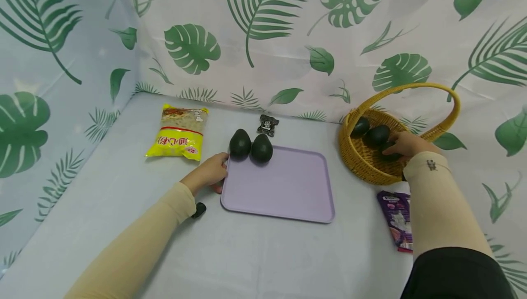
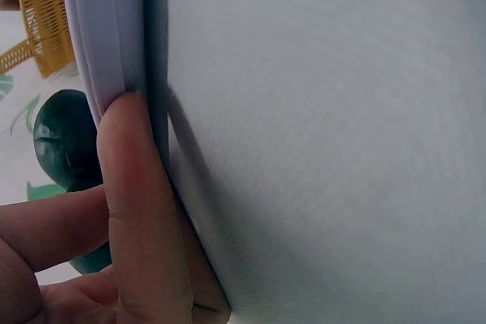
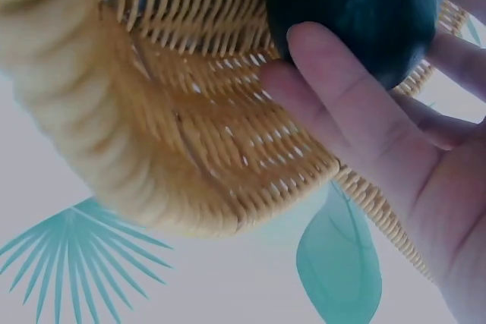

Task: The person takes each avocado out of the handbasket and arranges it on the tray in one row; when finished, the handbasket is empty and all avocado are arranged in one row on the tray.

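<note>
With the lilac tray (image 1: pixel 284 189) as the landmark, the work looks partway along, the avocados being divided between two places. A pair of avocados (image 1: pixel 261 149) sits side by side at the tray's far left corner, so that share looks settled. To the right of the tray stands the woven basket (image 1: pixel 350 164), where two loose avocados (image 1: pixel 377 136) lie and remain to be dealt with, I judge. Beside them, the right hand (image 1: pixel 405 145) has its fingers curled round the gripped avocado (image 3: pixel 353 13), which is not yet clear of the basket. That hand hides part of the inside, so there may be more fruit than shows. At the tray's left edge the left hand (image 1: pixel 207 171) has its fingers closed on the rim, apparently steadying it. Other things lie untouched on the counter (image 1: pixel 263 262): the yellow bag (image 1: pixel 181 132) left of the tray, the small black packet (image 1: pixel 267 125) just behind it, and the purple packet (image 1: pixel 396 216) to its right.
</note>
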A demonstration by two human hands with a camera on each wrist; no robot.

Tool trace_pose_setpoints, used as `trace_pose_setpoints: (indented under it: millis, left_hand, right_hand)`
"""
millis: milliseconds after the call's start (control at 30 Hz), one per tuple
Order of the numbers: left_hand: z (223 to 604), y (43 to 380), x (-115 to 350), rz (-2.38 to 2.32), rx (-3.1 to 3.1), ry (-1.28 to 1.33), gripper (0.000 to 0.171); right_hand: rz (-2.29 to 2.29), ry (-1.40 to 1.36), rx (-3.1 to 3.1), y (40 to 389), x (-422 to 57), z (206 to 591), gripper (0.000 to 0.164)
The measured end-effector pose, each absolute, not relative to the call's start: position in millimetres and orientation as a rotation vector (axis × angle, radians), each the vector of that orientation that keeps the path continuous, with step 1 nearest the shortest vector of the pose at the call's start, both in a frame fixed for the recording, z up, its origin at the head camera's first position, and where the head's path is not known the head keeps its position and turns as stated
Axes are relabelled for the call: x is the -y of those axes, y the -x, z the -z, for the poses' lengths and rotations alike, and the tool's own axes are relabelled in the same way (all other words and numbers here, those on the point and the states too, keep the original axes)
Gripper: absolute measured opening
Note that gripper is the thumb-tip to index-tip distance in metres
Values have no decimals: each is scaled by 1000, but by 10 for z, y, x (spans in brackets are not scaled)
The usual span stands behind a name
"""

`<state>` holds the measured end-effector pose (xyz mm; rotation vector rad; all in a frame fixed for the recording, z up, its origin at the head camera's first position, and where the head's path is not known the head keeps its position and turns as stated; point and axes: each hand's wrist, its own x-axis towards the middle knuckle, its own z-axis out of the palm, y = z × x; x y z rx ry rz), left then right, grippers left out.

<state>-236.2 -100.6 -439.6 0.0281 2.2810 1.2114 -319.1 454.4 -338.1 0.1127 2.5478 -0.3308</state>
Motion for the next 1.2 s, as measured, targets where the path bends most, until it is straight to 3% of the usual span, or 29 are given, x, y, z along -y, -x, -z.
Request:
trace_pose_setpoints:
  millis: [167, 433, 1200]
  left_hand:
    - [4386, 2361, 1001, -1203, -2287, -43, 62]
    - [4386, 2349, 1006, -1196, -2295, -49, 61]
    - [4378, 2346, 1004, -1210, -2289, -63, 60]
  right_hand:
    - [338, -91, -2590, 3165, -4563, 3356, 79]
    - [285, -39, -2658, 3080, -4410, 3212, 94]
    - [338, 272, -2917, 2638, -3600, 2816, 79]
